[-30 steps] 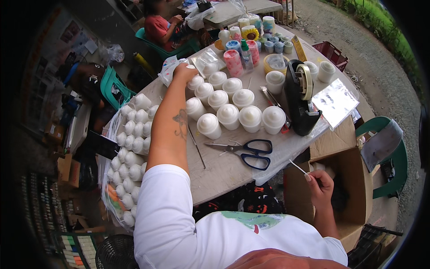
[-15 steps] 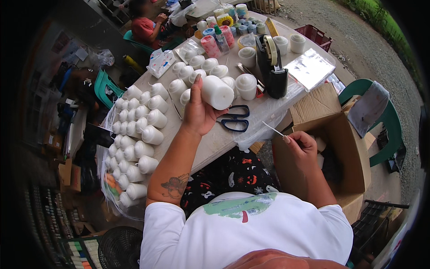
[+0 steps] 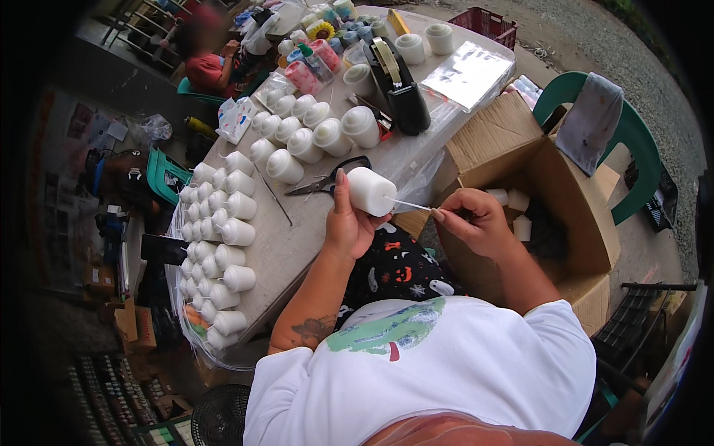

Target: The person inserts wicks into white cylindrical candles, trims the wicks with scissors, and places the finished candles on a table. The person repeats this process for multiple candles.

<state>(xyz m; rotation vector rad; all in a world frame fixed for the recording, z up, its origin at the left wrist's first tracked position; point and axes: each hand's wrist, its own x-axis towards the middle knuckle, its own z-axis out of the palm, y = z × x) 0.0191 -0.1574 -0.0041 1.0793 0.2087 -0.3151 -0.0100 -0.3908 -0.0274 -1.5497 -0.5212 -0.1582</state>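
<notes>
Left hand [image 3: 348, 223] is gripping a white candle [image 3: 372, 191] on its side, just above the table [image 3: 297, 245] edge. Right hand [image 3: 472, 221] is pinching a thin wick [image 3: 411, 204], tip at the candle's end. Looks like threading's underway; next prob. needs steady, straight push w/ candle kept level.

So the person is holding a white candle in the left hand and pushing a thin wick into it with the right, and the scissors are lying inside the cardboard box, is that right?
Not quite. The scissors lie on the table, just beyond the left hand, not in the cardboard box, as the head view shows. The rest holds: the left hand holds a white candle, and the right hand holds a thin wick at its end.
</notes>
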